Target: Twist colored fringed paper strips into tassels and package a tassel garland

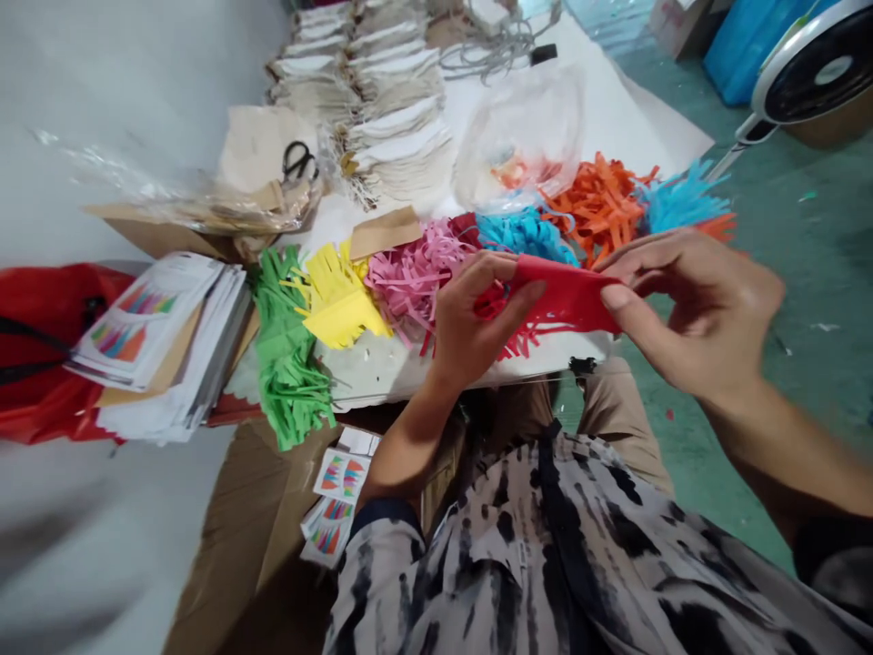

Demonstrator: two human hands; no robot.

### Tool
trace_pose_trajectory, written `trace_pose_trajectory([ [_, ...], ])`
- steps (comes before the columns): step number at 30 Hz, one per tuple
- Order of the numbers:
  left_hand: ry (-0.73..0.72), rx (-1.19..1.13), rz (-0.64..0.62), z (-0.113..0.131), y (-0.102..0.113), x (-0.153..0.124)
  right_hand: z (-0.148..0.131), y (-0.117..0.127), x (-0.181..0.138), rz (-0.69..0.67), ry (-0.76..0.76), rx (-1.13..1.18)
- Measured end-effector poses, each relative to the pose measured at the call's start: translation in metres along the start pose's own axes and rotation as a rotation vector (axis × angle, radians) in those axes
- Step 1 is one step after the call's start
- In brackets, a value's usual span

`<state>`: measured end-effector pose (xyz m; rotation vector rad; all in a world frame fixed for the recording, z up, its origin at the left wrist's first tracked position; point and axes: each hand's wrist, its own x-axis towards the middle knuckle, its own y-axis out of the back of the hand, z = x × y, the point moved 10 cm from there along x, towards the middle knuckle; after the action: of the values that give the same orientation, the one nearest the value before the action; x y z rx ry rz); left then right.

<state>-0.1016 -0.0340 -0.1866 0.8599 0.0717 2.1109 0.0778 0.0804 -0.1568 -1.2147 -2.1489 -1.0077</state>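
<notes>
1. While the left hand [470, 323] pinches one end of the red paper [566, 296], thumb against fingers, the right hand [709, 314] has the other end clamped between thumb and forefinger.
2. So there it is, a red band held between the two hands, over the front edge of the white table [372, 371]! Red strips show just below it; which belong to it, I cannot tell.
3. Along that edge, what a line-up: green fringe [292, 359] at the far left, drooping over the side, then yellow fringe [345, 309] and pink fringe [409, 277].
4. Just beyond the hands come blue fringe [524, 232] and orange fringe [600, 205], with light-blue fringe [682, 198] at the right end.
5. Further back, a clear plastic bag [528, 114] sits beside rows of pale bundles [402, 150].
6. Over on the left, black-handled scissors [298, 162] lie near a stack of printed cards [154, 314].
</notes>
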Motion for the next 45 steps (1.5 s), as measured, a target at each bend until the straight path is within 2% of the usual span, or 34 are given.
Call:
trace_pose_trajectory([
  [2,0.092,-0.241,-0.179,-0.001,-0.02,-0.005,0.019,0.009,-0.005,-0.057,-0.107,0.176],
  [4,0.191,-0.407,-0.373,0.001,-0.042,-0.012,0.035,0.008,-0.011,-0.151,-0.167,0.359],
  [6,0.306,-0.486,-0.525,0.001,-0.062,-0.019,0.046,-0.011,-0.024,-0.366,-0.229,0.506],
  [8,0.46,-0.524,-0.598,-0.007,-0.077,-0.026,0.053,-0.03,-0.048,-0.581,-0.32,0.615],
  [10,0.608,-0.594,-0.611,-0.017,-0.088,-0.034,0.06,-0.039,-0.072,-0.69,-0.43,0.699],
  [13,0.765,-0.759,-0.657,-0.028,-0.099,-0.052,0.073,-0.034,-0.099,-0.733,-0.649,0.799],
  [17,0.848,-0.889,-0.896,-0.035,-0.105,-0.076,0.095,-0.007,-0.103,-0.69,-0.915,0.812],
  [19,0.83,-0.805,-1.031,-0.046,-0.101,-0.078,0.106,0.0,-0.098,-0.763,-0.976,0.717],
  [21,0.74,-0.584,-1.106,-0.067,-0.093,-0.07,0.121,-0.001,-0.092,-0.842,-0.983,0.569],
  [23,0.541,-0.203,-1.031,-0.092,-0.079,-0.05,0.14,-0.008,-0.086,-0.883,-0.93,0.416],
  [25,0.348,0.164,-0.832,-0.103,-0.064,-0.03,0.161,-0.02,-0.083,-0.896,-0.849,0.247],
  [27,0.216,0.417,-0.603,-0.095,-0.056,-0.025,0.182,-0.03,-0.084,-0.905,-0.771,0.04],
  [29,0.052,0.6,-0.429,-0.072,-0.063,-0.034,0.197,-0.036,-0.088,-0.914,-0.711,-0.149],
  [30,-0.054,0.604,-0.43,-0.057,-0.078,-0.046,0.201,-0.037,-0.089,-0.925,-0.683,-0.223],
  [32,-0.208,0.554,-0.548,-0.041,-0.116,-0.078,0.201,-0.038,-0.091,-0.955,-0.626,-0.341],
  [34,-0.224,0.539,-0.636,-0.044,-0.142,-0.107,0.194,-0.03,-0.09,-0.941,-0.559,-0.478],
  [36,-0.195,0.55,-0.687,-0.056,-0.155,-0.129,0.176,-0.019,-0.084,-0.848,-0.439,-0.611],
  [39,-0.188,0.592,-0.646,-0.066,-0.155,-0.143,0.127,-0.018,-0.093,-0.728,-0.095,-0.586],
  [41,-0.221,0.596,-0.594,-0.064,-0.149,-0.145,0.099,-0.027,-0.118,-0.747,0.14,-0.476],
  [43,-0.247,0.563,-0.58,-0.059,-0.144,-0.145,0.094,-0.033,-0.144,-0.775,0.249,-0.471],
  [45,-0.237,0.525,-0.575,-0.057,-0.137,-0.143,0.103,-0.032,-0.159,-0.779,0.264,-0.518],
])
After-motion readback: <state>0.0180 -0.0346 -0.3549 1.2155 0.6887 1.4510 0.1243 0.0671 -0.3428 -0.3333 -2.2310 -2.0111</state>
